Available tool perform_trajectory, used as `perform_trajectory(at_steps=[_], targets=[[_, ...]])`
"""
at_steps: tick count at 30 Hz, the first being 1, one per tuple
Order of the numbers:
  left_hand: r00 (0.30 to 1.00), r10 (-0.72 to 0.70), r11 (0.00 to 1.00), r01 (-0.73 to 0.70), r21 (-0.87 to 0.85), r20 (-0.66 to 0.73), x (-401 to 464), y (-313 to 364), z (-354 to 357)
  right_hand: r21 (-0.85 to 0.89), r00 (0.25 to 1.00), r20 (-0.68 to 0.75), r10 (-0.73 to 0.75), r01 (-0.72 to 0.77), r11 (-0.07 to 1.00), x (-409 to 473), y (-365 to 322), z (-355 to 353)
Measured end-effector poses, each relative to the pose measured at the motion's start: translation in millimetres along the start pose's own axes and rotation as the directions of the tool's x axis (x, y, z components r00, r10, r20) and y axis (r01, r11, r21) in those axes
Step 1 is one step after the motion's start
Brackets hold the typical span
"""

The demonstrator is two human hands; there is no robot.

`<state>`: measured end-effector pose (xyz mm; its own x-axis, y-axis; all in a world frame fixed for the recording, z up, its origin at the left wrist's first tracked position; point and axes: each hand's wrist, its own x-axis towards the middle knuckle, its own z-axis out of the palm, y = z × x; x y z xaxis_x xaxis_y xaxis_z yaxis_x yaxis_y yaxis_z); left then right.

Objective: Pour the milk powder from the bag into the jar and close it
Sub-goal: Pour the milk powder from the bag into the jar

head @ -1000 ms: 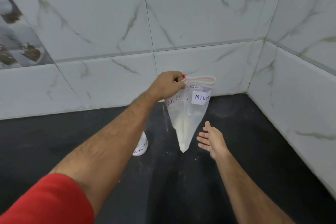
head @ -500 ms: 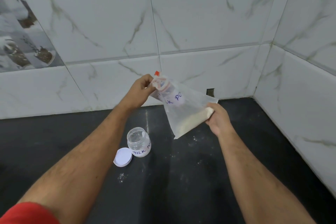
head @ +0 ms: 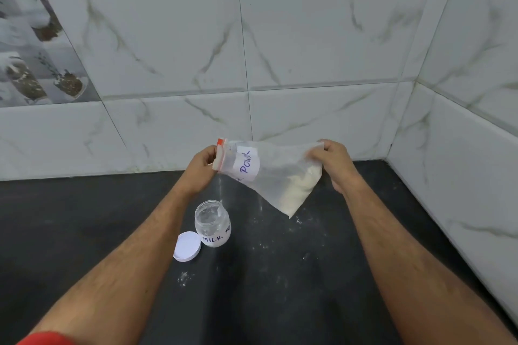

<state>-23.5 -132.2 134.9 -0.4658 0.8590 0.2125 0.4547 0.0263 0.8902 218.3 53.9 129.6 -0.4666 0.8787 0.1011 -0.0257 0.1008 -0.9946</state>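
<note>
Hanging in the air above the counter (head: 308, 288), up and to the right of the jar (head: 212, 223): clear plastic bag (head: 269, 176), turned on its side, red zip strip at the left end, white label with blue handwriting facing the camera. Pale milk powder (head: 301, 187) gathered in the lower right corner of the bag, well away from the zip end. Left hand (head: 202, 168) pinched shut on the zip end, thumb and fingers closed over the strip. Right hand (head: 335, 161) closed on the opposite, upper right corner, fingers curled into the plastic. Whether the zip is parted, cannot tell.

Below the zip end, standing upright on the dark counter: small clear jar, mouth uncovered, handwritten label reading MILK on its lower half. Touching or just beside the jar at its lower left: white lid (head: 187, 246), lying flat. Scattered around the jar, mostly to its right and in front: white specks of powder on the counter. Behind the jar, white marble-look wall tiles (head: 308, 36). Far below the jar, at the bottom left edge, a bit of red sleeve (head: 47, 339).
</note>
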Motion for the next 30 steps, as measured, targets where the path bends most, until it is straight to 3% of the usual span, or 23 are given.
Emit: perform_trajectory(at_steps=[2, 5, 7, 9, 11, 14, 17, 21, 30], targets=[[1.0, 0.011, 0.999, -0.01, -0.03, 0.018, -3, 0, 0, 0.005, 0.999, -0.044, -0.018, 0.018, 1.0, -2, -6, 1], [0.999, 0.0, 0.999, 0.002, -0.051, 0.036, -4, -7, -2, -0.057, 0.997, 0.082, 0.004, 0.001, 0.998, -5, -13, 4], [0.999, 0.004, 0.997, -0.002, -0.073, 0.034, -4, -11, -4, -0.036, 0.998, 0.058, 0.009, -0.007, 0.999, -4, -12, 4], [0.999, -0.024, 0.996, 0.026, -0.088, 0.025, -6, -13, -5, -0.003, 1.0, 0.001, 0.018, -0.018, 1.0, -3, -12, 2], [0.999, -0.045, 0.995, 0.046, -0.091, 0.016, -7, -14, -6, -0.04, 0.995, 0.085, 0.058, -0.055, 0.998, -5, -13, 3], [0.998, -0.068, 0.993, 0.067, -0.102, -0.003, -7, -16, -7, -0.001, 0.998, 0.035, 0.043, -0.043, 0.999, -7, -12, 3], [0.994, -0.092, 0.993, 0.087, -0.082, -0.055, -5, -20, -8, -0.027, 0.992, 0.108, 0.066, -0.064, 0.998, -10, -9, 4], [0.987, -0.106, 0.994, 0.102, -0.031, -0.123, 2, -33, -8, -0.063, 0.999, 0.027, -0.028, 0.03, 0.998, -12, -6, 6], [0.99, -0.056, 0.998, 0.057, 0.0, -0.129, 6, -33, -7, -0.058, 0.999, -0.029, 0.021, -0.023, 0.998, -9, 0, 7]])
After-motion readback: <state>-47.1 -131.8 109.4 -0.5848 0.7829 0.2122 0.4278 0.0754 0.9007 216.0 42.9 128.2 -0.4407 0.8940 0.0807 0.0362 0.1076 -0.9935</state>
